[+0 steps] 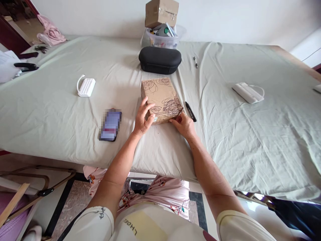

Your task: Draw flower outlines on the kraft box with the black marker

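Observation:
A brown cardboard box (160,93) with dark scribbles on its top and sides lies on the cloth-covered table before me. At its near left corner, my left hand (144,117) grips the box, fingers on the top and left side, thumb at the front edge. My right hand (184,124) pinches the near right corner, its fingertips partly hidden by the hand itself. Just right of the box, close to my right hand, a black marker (191,111) rests on the cloth.
A phone (110,125) lies to the left, with a white power strip-like block (86,87) behind it. A similar white block (248,92) lies right. Farther back are a black case (159,60), a pen (195,62), and a clear tub (160,42) under another carton (162,13).

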Tool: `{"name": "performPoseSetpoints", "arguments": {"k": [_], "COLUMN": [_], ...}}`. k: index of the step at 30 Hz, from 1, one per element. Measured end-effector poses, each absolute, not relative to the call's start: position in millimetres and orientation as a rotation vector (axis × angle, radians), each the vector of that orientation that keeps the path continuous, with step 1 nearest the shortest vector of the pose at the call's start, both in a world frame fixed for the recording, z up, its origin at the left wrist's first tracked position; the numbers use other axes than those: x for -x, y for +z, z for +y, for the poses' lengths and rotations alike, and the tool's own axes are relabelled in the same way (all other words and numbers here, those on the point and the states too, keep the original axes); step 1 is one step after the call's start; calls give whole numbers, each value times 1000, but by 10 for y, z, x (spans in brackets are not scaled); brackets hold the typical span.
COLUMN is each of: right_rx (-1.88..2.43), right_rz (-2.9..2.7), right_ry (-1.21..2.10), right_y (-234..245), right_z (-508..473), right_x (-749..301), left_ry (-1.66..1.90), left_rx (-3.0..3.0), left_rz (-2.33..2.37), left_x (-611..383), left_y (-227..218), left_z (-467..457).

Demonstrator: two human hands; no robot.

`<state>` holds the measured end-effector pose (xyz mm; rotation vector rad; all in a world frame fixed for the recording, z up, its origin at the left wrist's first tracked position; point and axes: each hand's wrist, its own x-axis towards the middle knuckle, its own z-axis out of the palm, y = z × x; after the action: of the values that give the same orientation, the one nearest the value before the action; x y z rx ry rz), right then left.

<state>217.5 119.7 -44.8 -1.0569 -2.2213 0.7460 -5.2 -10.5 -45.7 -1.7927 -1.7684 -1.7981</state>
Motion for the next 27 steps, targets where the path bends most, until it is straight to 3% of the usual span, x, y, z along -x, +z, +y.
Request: {"name": "performPoseSetpoints", "arguments": {"k": [27], "right_rx": [1091], "right_rz": [-2311], "right_ry": [696], "right_y": [-508], "right_z": [1228], "right_x": [-2172], "left_ry": [-1867], "left_rx": [1851], "left_rz": [-1714], "left_x": [86], "left_y": [-484], "left_z": [-103]}}
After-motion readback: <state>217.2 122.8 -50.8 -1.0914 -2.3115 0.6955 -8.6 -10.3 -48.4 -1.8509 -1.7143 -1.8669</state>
